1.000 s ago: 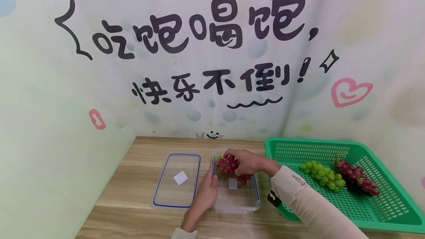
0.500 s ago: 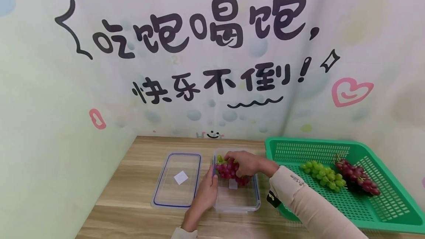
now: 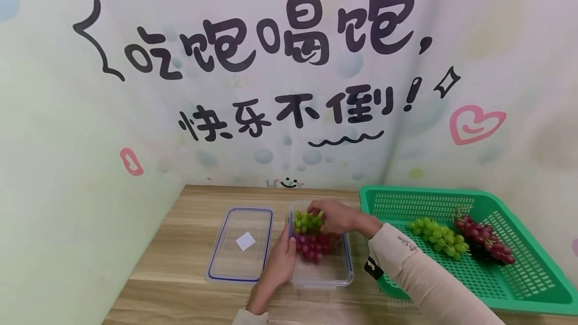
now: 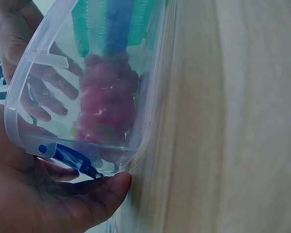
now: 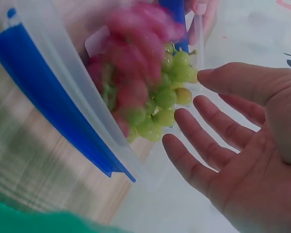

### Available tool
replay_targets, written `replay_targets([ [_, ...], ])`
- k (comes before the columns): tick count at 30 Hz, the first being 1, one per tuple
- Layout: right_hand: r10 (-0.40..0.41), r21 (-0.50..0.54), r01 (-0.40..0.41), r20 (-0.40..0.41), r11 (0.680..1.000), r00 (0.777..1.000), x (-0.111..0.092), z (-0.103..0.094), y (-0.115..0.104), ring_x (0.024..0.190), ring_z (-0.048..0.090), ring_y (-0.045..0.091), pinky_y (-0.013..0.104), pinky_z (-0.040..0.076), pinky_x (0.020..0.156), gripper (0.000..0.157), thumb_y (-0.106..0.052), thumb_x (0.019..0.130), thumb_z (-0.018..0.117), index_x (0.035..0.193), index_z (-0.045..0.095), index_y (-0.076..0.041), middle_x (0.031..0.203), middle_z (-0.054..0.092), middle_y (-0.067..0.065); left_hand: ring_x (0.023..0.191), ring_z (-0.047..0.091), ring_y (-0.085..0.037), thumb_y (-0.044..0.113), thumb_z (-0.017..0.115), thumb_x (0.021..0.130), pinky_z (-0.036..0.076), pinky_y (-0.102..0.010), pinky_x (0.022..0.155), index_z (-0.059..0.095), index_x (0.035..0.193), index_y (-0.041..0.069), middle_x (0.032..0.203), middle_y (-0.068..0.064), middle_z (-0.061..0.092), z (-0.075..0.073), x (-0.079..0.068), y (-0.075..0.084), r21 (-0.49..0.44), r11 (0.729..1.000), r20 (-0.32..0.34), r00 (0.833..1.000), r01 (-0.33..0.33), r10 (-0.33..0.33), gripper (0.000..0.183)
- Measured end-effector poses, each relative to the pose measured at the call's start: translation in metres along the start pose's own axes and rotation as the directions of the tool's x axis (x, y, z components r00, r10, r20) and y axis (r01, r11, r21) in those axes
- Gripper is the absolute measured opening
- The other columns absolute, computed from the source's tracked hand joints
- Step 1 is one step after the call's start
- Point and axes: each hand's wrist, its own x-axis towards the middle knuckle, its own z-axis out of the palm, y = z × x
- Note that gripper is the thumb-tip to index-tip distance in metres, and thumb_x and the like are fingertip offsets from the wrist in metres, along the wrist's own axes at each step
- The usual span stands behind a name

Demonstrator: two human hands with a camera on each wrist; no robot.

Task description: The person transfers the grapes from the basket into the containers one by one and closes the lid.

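Inside a clear plastic food container lies a bunch of red grapes, in front of a bunch of green grapes. My left hand holds the container's left wall, by its blue latch in the left wrist view. My right hand hovers over the container's far part, right beside the green grapes. In the right wrist view its fingers are spread and relaxed, with nothing in them. The red grapes look blurred there.
A clear lid with a blue seal lies left of the container. To the right stands a green basket holding another green bunch and a dark red bunch. The printed wall cloth rises behind the wooden table.
The red grapes have left my right hand and dropped toward the near side of the container, showing more of the green bunch. My left hand has stayed on the container's wall.
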Motion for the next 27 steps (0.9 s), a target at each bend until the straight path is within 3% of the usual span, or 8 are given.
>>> replay_targets([
  [13, 0.009, 0.044, -0.005, -0.086, 0.999, 0.996, -0.01, -0.015, 0.007, 0.103, 0.054, 0.029, 0.036, 0.05, 0.082, 0.043, 0.001, 0.08, 0.062, 0.121, 0.051, -0.008, 0.115, 0.055, 0.009, 0.128, 0.027, -0.039, 0.014, 0.031, 0.098, 0.025, -0.052, 0.103, 0.02, 0.14, -0.005, 0.14, -0.027, 0.028, 0.001, 0.0, -0.003, 0.001, 0.999, -0.016, 0.999, -0.033, 0.033, 0.047],
  [27, -0.01, 0.058, 0.02, -0.171, 0.998, 0.985, -0.025, -0.031, 0.023, 0.099, 0.056, 0.025, 0.034, 0.05, 0.079, 0.039, -0.007, 0.082, 0.062, 0.12, 0.051, -0.007, 0.113, 0.055, 0.01, 0.128, 0.028, -0.04, 0.016, 0.03, 0.098, 0.026, -0.053, 0.102, 0.021, 0.141, -0.004, 0.14, -0.027, 0.029, 0.001, -0.001, 0.001, -0.007, 1.0, -0.023, 1.0, -0.009, 0.009, 0.048],
])
